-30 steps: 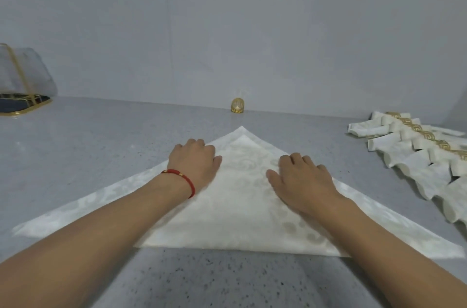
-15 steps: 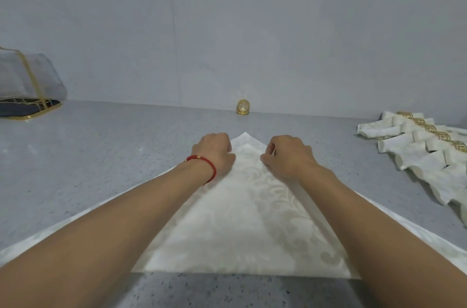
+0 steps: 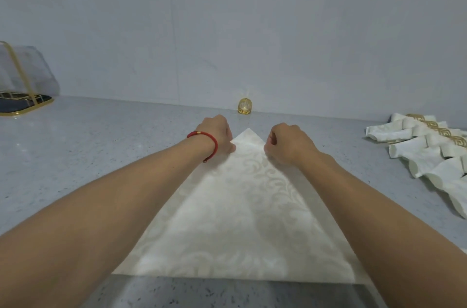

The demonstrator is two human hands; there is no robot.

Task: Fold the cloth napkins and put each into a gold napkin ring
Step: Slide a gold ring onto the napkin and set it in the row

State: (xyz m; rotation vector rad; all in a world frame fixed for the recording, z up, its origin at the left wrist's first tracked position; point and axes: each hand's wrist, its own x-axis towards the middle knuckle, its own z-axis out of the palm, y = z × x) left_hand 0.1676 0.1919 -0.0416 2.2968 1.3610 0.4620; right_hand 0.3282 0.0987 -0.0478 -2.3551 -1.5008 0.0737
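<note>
Presently, your napkin (image 3: 237, 219) lies flat on the grey speckled counter (image 3: 83, 156), folded into a triangle with its long folded edge nearest you and its point aimed at the back wall; that orientation puts the apex within reach of both arms at once, which suits a roll or pleat started from the tip. Your forearms run up either side of the cloth; your left hand (image 3: 217, 133), marked by a red cord bracelet (image 3: 206, 139), sits at the left slope of the apex with fingers curled under, and your right hand (image 3: 288, 142) mirrors it on the right slope; both appear to pinch the napkin's edges just below the tip, though the fingertips are hidden beneath the knuckles, so the grip is judged, not confirmed. The symmetric hold likely serves to keep the point square while the first turn is made; uneven tension here could skew the fold.

Further out, one loose gold napkin ring (image 3: 244, 106) stands against the wall directly beyond the apex, well apart from the cloth and untouched; it evidently awaits this napkin. To your right, finished napkins (image 3: 429, 153) lie overlapped in a row, each banded in gold; to the far left stands a gold-framed holder (image 3: 22, 100) on a dark tray; its contents cannot be read.
</note>
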